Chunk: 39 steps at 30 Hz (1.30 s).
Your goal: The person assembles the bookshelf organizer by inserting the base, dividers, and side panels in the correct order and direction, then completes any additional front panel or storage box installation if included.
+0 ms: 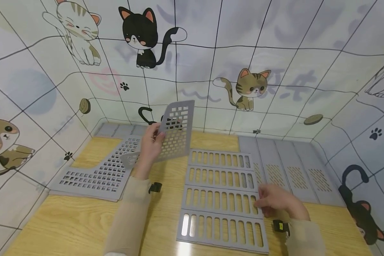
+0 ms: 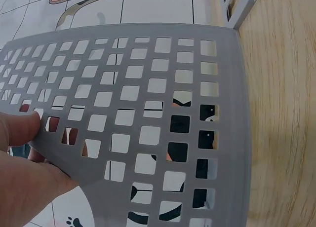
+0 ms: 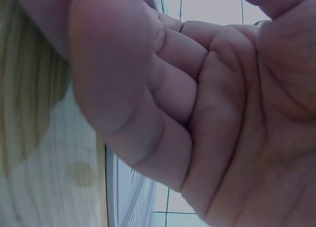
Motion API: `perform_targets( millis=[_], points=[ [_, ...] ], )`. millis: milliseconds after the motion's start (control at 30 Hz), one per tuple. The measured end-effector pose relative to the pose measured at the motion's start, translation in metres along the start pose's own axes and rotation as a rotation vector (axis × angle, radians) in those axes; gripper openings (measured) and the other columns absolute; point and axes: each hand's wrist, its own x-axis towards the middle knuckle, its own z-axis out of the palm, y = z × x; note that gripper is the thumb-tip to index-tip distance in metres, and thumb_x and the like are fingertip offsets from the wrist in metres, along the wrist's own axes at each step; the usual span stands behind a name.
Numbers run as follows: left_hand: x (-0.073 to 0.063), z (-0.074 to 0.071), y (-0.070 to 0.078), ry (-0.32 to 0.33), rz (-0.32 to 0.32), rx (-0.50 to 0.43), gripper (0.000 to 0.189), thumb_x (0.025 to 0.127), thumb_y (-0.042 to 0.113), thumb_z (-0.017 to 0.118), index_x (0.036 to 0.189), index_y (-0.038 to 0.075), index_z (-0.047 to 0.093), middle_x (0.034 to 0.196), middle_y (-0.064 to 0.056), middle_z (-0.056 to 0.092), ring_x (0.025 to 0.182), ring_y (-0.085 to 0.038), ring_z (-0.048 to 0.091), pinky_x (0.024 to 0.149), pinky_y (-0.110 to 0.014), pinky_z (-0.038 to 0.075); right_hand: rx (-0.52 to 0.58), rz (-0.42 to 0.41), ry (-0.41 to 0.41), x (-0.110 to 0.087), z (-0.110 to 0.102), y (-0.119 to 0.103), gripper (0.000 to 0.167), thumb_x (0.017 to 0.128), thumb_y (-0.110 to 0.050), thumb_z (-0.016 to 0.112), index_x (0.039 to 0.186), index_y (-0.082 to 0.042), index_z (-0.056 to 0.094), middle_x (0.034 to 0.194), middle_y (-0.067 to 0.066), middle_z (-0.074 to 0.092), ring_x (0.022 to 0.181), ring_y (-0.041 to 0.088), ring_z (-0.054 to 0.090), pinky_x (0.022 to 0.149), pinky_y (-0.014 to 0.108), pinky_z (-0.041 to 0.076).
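Desk [image 1: 168,220]: wood-grain | slotted grey panel [image 1: 219,188]: lay on desk | perforated grey panel [image 2: 137,126]: raised, slotted panel's 11 o'clock | left hand [image 1: 152,144]: pinched perforated panel | right hand [image 1: 276,199]: curled at slotted panel's 3 o'clock edge, grip undetermined

Your head view is bright and evenly lit, the pale wall [image 1: 198,60] a little milky. One hard white streak glares through the nearest slots of the slotted panel [image 1: 224,214] and onto the counter [image 1: 83,220] at the bottom edge, so you have a strong light reflecting there. Soft shadows lie beside your left sleeve [image 1: 128,217]. In your left wrist view, the perforated panel [image 2: 166,117] is fairly crisp and moderately lit. Your right wrist view is dimmer and soft, with the right grip [image 3: 197,103] shaded, its closest fingertip blurred.
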Motion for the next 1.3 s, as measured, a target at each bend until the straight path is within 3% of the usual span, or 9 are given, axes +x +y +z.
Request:
perform_targets(
  millis=[333, 533, 667, 800, 1000, 1300],
  points=[
    [0.01, 0.012, -0.008, 0.056, 0.06, -0.091, 0.029, 0.102, 0.0, 0.057, 0.13, 0.001, 0.064, 0.111, -0.019, 0.055, 0.097, -0.027, 0.06, 0.082, -0.02, 0.05, -0.009, 0.031, 0.019, 0.001, 0.0, 0.004, 0.022, 0.086, -0.007, 0.076, 0.082, -0.003, 0.055, 0.066, 0.006, 0.064, 0.055, 0.022, 0.064, 0.053, 0.036, 0.056],
    [0.016, 0.019, -0.016, 0.092, 0.145, -0.132, 0.029, 0.101, 0.001, 0.058, 0.129, -0.001, 0.065, 0.111, -0.022, 0.056, 0.094, -0.023, 0.058, 0.081, -0.019, 0.048, -0.002, 0.055, 0.032, 0.001, 0.0, 0.002, 0.024, 0.084, -0.007, 0.077, 0.081, -0.004, 0.054, 0.067, 0.007, 0.063, 0.054, 0.021, 0.062, 0.054, 0.036, 0.055],
    [0.02, 0.021, -0.021, 0.1, 0.164, -0.103, 0.029, 0.1, 0.002, 0.06, 0.128, -0.001, 0.067, 0.106, -0.022, 0.057, 0.088, -0.02, 0.057, 0.078, -0.019, 0.048, 0.01, 0.077, 0.034, 0.001, 0.002, 0.001, 0.025, 0.084, -0.008, 0.078, 0.081, -0.004, 0.053, 0.067, 0.008, 0.063, 0.055, 0.021, 0.062, 0.055, 0.036, 0.055],
    [0.024, 0.023, -0.023, 0.099, 0.164, -0.102, 0.031, 0.099, 0.003, 0.061, 0.129, 0.001, 0.067, 0.105, -0.021, 0.056, 0.087, -0.016, 0.054, 0.078, -0.018, 0.046, 0.028, 0.086, 0.036, 0.0, 0.002, 0.001, 0.026, 0.084, -0.008, 0.078, 0.081, -0.004, 0.052, 0.066, 0.008, 0.062, 0.054, 0.022, 0.062, 0.055, 0.036, 0.056],
    [0.026, 0.023, -0.026, 0.117, 0.179, -0.125, 0.034, 0.096, 0.001, 0.062, 0.129, -0.001, 0.067, 0.104, -0.023, 0.057, 0.087, -0.02, 0.051, 0.077, -0.018, 0.044, 0.04, 0.063, 0.028, 0.001, 0.001, 0.003, 0.023, 0.084, -0.006, 0.076, 0.08, -0.003, 0.054, 0.064, 0.006, 0.06, 0.054, 0.02, 0.06, 0.053, 0.036, 0.056],
    [0.029, 0.024, -0.026, 0.124, 0.123, -0.118, 0.034, 0.098, 0.002, 0.062, 0.131, 0.003, 0.068, 0.104, -0.021, 0.056, 0.091, -0.012, 0.05, 0.08, -0.017, 0.045, 0.018, 0.06, 0.035, 0.002, 0.001, 0.004, 0.022, 0.084, -0.007, 0.077, 0.08, -0.004, 0.056, 0.064, 0.006, 0.061, 0.053, 0.02, 0.061, 0.052, 0.036, 0.055]
  ],
)
